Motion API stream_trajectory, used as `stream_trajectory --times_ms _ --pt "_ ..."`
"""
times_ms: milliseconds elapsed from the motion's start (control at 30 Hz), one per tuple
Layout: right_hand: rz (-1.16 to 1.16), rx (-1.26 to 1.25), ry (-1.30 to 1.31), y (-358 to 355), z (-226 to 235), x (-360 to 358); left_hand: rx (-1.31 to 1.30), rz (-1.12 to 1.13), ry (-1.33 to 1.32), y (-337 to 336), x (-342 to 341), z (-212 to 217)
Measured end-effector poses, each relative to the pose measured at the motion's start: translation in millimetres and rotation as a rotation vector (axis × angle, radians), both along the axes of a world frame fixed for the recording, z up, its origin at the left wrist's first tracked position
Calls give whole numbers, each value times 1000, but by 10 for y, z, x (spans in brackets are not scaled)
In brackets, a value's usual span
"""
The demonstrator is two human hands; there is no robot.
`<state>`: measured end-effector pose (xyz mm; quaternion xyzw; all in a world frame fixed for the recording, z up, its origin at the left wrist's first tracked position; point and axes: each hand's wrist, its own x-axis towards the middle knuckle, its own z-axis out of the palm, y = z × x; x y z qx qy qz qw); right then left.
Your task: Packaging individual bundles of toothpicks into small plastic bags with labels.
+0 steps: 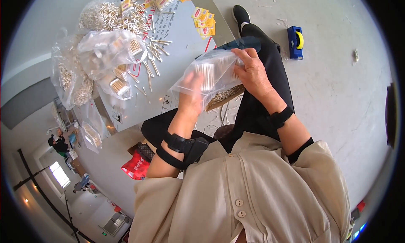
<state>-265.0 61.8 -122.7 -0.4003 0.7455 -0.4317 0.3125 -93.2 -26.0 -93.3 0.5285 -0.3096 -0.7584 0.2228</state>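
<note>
Thin clear plastic bag at twelve o'clock, slim white cotton swabs inside; bare right hand pinches its two-o'clock edge; bare left hand blurs, finger closure unclear; keeping film taut should help the swabs stay aligned.

The right hand pinches the upper edge of a clear plastic bag between its fingers, while the left hand is blurred at the bag's other side; whether it is inside or behind the plastic cannot be told. Bundled cotton swabs show through the bag. Below it, partly hidden, sits a box of loose swabs. On the tabletop, to the left, lie a swab heap, filled bags, scattered swabs and yellow packets. A blue tape dispenser stands on the floor, right of the person's leg.
</note>
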Motion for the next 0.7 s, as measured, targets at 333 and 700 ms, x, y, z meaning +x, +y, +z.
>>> stream_trajectory --times_ms 333,700 --pt "56 13 35 -10 31 -63 -926 -502 -859 -26 -145 -174" --pt "382 -9 440 -39 417 91 -945 -407 -560 -73 76 -554"
